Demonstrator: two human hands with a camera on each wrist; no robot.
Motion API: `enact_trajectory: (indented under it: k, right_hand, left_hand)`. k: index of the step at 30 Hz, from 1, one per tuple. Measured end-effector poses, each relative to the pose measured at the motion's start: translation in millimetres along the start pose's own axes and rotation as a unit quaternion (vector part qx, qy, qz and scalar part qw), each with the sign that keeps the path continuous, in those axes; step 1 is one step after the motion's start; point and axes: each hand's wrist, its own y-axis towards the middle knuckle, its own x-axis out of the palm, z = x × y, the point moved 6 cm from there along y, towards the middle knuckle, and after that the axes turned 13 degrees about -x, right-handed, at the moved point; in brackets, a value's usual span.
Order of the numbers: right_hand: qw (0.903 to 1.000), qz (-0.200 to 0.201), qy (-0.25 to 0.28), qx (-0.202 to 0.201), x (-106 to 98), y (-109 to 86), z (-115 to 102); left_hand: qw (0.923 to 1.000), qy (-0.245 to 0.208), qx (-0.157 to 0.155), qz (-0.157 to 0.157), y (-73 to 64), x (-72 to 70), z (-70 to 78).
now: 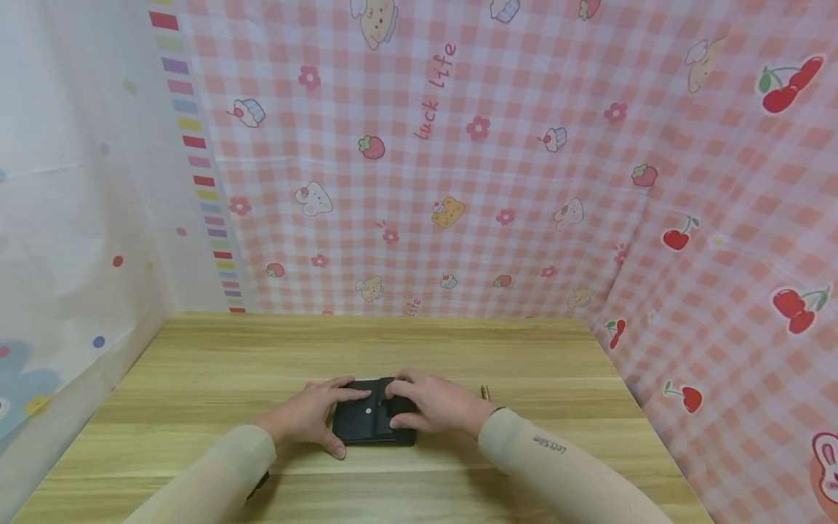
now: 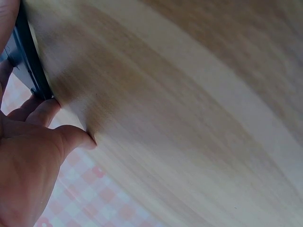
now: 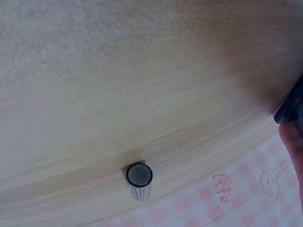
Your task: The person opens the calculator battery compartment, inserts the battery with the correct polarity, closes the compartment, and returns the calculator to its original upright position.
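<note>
A flat black rectangular case (image 1: 353, 428) with a small silver dot on top lies on the wooden table between both hands. Across its left end, my left hand (image 1: 304, 416) holds it, thumb at the near edge and fingers at the far side. In the left wrist view, fingertips of that hand (image 2: 28, 151) meet the edge of the case (image 2: 32, 54). My right hand (image 1: 440, 402) has bent fingers on a raised flap or strip at the right part of the case. Its fingertips are partly hidden. Only a finger (image 3: 292, 142) appears in the right wrist view.
A small cylinder (image 1: 485, 393), gold-looking from above, is on the table beyond the right wrist; the right wrist view shows its dark round end (image 3: 139, 175). Patterned pink cloth (image 1: 406, 182) hangs behind and to the right, white cloth (image 1: 78, 218) on the left.
</note>
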Motion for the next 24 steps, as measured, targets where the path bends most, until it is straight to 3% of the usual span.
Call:
enact_trajectory:
  k: [24]
  right_hand:
    - [1.0000,0.005,-0.005,-0.006,-0.5,-0.4,0.5]
  left_hand:
    - [1.0000,-0.009,-0.004,0.000,-1.5,-0.6,1.7]
